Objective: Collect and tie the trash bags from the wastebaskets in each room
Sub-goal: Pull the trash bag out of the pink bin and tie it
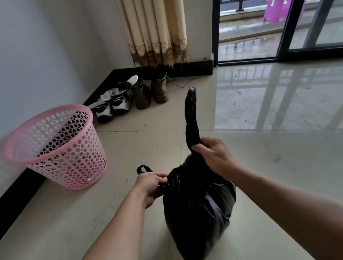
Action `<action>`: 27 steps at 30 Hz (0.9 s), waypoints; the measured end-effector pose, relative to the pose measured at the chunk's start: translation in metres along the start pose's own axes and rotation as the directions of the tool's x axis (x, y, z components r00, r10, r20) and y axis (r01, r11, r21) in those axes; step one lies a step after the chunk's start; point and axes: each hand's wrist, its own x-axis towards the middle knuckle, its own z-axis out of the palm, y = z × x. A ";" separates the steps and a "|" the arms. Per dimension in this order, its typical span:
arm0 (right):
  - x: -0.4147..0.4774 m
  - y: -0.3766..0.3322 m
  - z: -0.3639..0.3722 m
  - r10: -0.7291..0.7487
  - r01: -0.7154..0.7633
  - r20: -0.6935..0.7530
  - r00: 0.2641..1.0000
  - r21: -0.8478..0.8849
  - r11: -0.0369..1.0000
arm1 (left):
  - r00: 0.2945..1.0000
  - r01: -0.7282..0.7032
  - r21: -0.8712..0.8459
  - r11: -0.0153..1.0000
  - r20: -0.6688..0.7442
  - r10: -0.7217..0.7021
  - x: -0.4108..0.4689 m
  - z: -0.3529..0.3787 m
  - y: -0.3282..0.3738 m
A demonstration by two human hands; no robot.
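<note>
Black trash bag (pixel 199 213) is out of the bin, standing on the tiled floor (pixel 280 170) right in front of me, low centre of view. Neck gathered, two handle strips free and not touching each other. No knot visible.

Left hand (pixel 152 187): fingers curled tight round the left handle strip (pixel 142 169) at the bag's 10 o'clock. The strip's loop end pokes out past my fist toward 11.

Right hand (pixel 213 155): closed fist round the right handle strip (pixel 190 116) at the bag's 12 o'clock. The strip stands nearly upright above the fist, tip slightly frayed.

Pink perforated wastebasket (pixel 59 149): 10 o'clock from the bag, well apart, against the white wall (pixel 14 52), leaning a little. There's a dark patch showing through the holes on its far side. Might be a liner, might be the black skirting behind it; can't tell.

Rest:
- white and dark sneakers (pixel 111 108) and a pair of brown boots (pixel 150 93) at 11–12 o'clock, in the corner
- beige curtain (pixel 153 18) hanging just above the boots
- glass sliding door (pixel 337 20) at 1–2 o'clock, purple stool (pixel 280 4) outside on the wet balcony
</note>
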 end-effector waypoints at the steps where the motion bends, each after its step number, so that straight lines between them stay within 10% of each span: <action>1: 0.000 -0.006 0.003 0.015 -0.015 0.004 1.000 0.135 0.991 | 1.000 0.001 0.007 1.000 -0.019 -0.001 0.000 0.001 0.000; 9: 0.008 -0.023 0.002 0.206 -0.238 0.121 0.971 0.424 0.874 | 0.979 -0.091 -0.079 0.993 -0.191 0.074 0.009 0.000 0.013; 12: 0.018 -0.014 -0.005 0.176 -0.176 0.047 0.983 0.009 0.984 | 0.948 -0.213 -0.053 0.976 -0.251 0.193 0.005 0.000 0.027; 16: 0.025 -0.002 -0.011 0.123 -0.065 0.041 0.992 -0.665 0.744 | 0.923 -0.346 -0.134 0.928 -0.226 0.311 -0.008 0.004 0.060; 21: 0.007 -0.001 0.004 0.215 0.132 0.363 0.907 -0.728 0.672 | 0.861 -0.507 -0.002 0.862 0.054 0.506 -0.039 0.034 0.093; 27: 0.002 0.006 0.012 0.123 0.118 0.232 0.965 -0.802 0.586 | 0.841 -0.540 0.105 0.835 0.104 0.531 -0.033 0.032 0.097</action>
